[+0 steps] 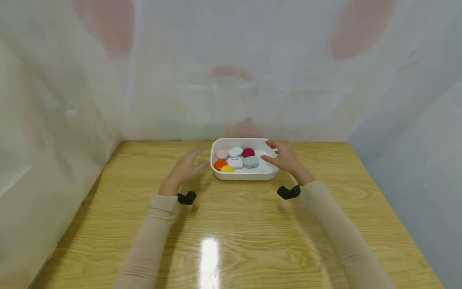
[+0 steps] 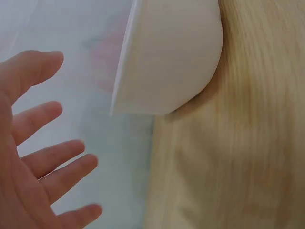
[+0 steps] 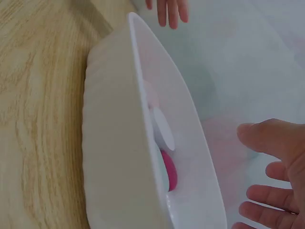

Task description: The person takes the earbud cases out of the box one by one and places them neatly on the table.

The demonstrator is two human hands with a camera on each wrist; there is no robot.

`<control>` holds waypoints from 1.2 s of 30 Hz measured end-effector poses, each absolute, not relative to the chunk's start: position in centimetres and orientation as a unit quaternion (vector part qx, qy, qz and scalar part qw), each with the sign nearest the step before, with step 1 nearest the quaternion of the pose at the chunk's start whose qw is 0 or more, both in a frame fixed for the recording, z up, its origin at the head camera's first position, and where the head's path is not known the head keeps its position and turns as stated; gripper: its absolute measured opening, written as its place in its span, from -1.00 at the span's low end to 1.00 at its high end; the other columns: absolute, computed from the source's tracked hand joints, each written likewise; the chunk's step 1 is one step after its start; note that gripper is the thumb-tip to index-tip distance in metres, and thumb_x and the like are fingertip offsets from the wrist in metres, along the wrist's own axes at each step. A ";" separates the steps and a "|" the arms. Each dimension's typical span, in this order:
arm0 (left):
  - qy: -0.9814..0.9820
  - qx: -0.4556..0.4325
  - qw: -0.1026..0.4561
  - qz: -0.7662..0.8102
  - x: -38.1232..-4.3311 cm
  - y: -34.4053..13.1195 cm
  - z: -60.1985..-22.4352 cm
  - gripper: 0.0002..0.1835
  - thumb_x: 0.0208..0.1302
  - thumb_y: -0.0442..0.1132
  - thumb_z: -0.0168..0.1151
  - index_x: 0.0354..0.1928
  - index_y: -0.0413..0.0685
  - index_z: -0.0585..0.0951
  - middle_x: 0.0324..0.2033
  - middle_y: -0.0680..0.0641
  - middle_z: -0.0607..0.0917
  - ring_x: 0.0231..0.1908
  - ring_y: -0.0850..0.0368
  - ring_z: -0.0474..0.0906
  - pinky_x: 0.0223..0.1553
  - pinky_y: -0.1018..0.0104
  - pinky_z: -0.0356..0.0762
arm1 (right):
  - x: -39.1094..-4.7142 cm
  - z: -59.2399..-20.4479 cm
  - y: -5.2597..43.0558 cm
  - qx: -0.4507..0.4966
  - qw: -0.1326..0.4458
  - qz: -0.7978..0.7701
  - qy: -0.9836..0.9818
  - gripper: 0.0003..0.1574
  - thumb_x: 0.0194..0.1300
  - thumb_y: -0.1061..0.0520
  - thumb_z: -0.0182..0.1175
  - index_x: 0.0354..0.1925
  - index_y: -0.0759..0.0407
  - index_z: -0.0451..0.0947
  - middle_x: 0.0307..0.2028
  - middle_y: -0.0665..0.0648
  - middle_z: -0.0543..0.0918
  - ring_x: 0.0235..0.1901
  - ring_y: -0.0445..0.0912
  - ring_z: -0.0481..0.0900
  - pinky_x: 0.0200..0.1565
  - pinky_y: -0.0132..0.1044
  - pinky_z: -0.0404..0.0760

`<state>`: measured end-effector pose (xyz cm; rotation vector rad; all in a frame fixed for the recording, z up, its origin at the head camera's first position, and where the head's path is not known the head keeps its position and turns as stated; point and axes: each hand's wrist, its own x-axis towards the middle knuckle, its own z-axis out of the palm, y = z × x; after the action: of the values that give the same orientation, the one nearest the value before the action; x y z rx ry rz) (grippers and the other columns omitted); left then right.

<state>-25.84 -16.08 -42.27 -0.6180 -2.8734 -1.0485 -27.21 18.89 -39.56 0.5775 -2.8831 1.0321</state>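
The white bin [image 1: 249,176] is sitting between two empty, loosely spread hands: the left hand [image 1: 185,168] is hovering beside its nine o'clock end, the right hand [image 1: 286,159] above its three o'clock end. Inside, a grey-green case [image 1: 251,161] is lying at the right hand's nine o'clock.

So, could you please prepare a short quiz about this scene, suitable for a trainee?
1. How many rounded items lie inside the white tray?
2. True or false: the left hand grips the yellow item.
3. In the head view, which of these is nearest to the right hand?
A) the orange item
B) the pale green item
C) the pink item

Key:
1. Seven.
2. False; the left hand holds nothing and its fingers are apart from the tray.
3. B.
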 end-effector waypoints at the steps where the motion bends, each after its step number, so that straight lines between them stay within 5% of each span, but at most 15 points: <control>1: -0.913 -0.196 -0.003 -0.357 -25.9 -16.1 -42.7 -0.34 0.35 -0.08 0.19 0.40 -0.18 0.28 0.42 -0.31 0.28 0.44 -0.28 0.15 0.45 -0.19 0.11 | -27.2 -39.8 18.7 0.189 0.011 0.337 -0.922 -0.25 0.24 0.11 0.30 0.27 0.44 0.31 0.24 0.45 0.45 0.20 0.29 0.45 0.18 0.13 0.52; 8: -0.857 -0.158 -0.076 -0.484 -26.5 -15.6 -45.7 -0.38 0.39 -0.03 0.14 0.42 -0.02 0.28 0.43 -0.19 0.30 0.38 -0.29 0.27 0.40 -0.30 0.12 | -27.3 -40.9 17.9 0.194 -0.018 0.382 -0.904 -0.37 0.19 0.24 0.32 0.17 0.48 0.39 0.14 0.48 0.51 0.12 0.30 0.51 0.17 0.13 0.53; 21: -0.813 -0.144 -0.066 -0.561 -26.3 -13.7 -48.0 -0.40 0.36 -0.09 0.18 0.38 -0.14 0.32 0.32 -0.27 0.43 0.32 -0.21 0.39 0.38 -0.06 0.31 | -28.5 -42.6 16.7 0.184 -0.078 0.410 -0.890 -0.38 0.17 0.33 0.30 0.17 0.53 0.39 0.15 0.53 0.49 0.17 0.32 0.47 0.26 0.10 0.46; 36: -0.799 -0.107 -0.082 -0.586 -25.4 -13.9 -47.9 -0.42 0.37 -0.06 0.17 0.39 0.05 0.33 0.38 -0.24 0.36 0.33 -0.23 0.38 0.33 -0.08 0.36 | -30.1 -43.5 16.1 0.136 -0.115 0.397 -0.900 -0.38 0.14 0.35 0.31 0.16 0.51 0.41 0.15 0.47 0.52 0.18 0.27 0.49 0.27 0.01 0.48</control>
<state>-25.42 -13.90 -47.92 -0.3564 -2.6502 -1.9446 -30.09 16.05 -43.47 0.4620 -3.0566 1.3491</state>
